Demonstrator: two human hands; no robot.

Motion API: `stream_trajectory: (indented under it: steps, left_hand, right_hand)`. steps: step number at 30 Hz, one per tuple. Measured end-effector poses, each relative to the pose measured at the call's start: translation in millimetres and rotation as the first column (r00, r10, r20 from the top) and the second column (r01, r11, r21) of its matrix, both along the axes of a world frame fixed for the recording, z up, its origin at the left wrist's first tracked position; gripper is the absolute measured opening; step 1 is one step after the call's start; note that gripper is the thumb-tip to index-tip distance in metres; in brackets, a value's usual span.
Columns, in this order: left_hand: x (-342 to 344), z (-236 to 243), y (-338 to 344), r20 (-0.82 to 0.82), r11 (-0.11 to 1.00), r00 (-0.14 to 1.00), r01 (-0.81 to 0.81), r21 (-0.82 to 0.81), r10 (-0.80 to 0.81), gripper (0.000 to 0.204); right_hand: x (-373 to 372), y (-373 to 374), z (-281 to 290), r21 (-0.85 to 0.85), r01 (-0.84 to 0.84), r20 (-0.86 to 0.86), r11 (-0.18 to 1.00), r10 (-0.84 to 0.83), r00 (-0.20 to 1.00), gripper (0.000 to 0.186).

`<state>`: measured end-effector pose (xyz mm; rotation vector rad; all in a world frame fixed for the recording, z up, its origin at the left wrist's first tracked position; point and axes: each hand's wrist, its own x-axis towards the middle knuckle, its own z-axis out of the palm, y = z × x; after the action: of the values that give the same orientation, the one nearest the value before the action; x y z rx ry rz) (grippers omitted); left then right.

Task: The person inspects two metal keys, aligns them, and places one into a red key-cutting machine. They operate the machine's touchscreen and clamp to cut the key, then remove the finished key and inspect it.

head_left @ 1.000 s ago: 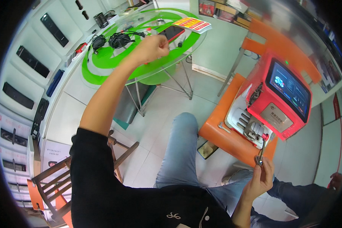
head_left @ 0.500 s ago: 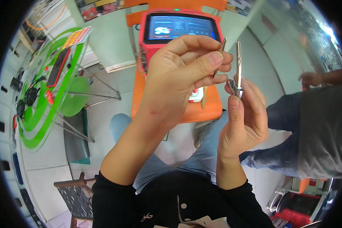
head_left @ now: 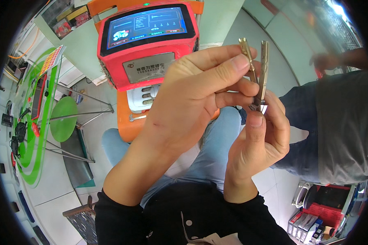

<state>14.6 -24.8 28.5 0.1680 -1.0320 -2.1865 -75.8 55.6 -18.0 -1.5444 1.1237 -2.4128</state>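
My left hand (head_left: 192, 87) pinches a slim, brass-toned metal key blade (head_left: 244, 48) between thumb and fingers, tip upward. Close beside it, my right hand (head_left: 259, 143) holds a key (head_left: 264, 61) by its lower end, its long grooved blade pointing up. The key's base is partly hidden by my fingers. The two pieces stand nearly side by side, crossing closely near their lower ends; whether they touch, I cannot tell. Both are raised in front of my chest.
A red boxy machine (head_left: 112, 75) with a lit screen stands on an orange chair (head_left: 124, 122). Before it sits a white tray (head_left: 133, 96) with metal pieces. A green-striped glass table (head_left: 37, 163) is at left. Another person's dark trousers (head_left: 296, 122) are close at right.
My left hand has brought its key blade right and down, close to the key in my right hand. The view has shifted, so the red machine sits further left and more of it shows.
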Motion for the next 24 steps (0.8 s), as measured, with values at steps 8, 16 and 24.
stream_trajectory:
  steps: [8,16,24]
  left_hand:
    - [-13.7,0.2,-2.8,-0.013,0.993,0.993,0.117,0.036,-0.116,0.026]
    - [-23.2,0.1,1.0,0.014,0.993,0.994,0.112,0.034,-0.112,0.025]
    - [-26.6,3.4,4.5,0.113,0.996,0.992,0.062,-0.062,-0.055,0.03]
  right_hand:
    - [-12.6,4.2,-3.5,-0.004,-0.018,0.074,1.0,0.018,0.997,0.026]
    - [-18.6,12.7,-3.9,0.03,-0.061,0.21,0.998,0.053,0.976,0.024]
    - [-20.9,16.5,-4.3,0.028,-0.091,0.232,0.995,0.082,0.969,0.024]
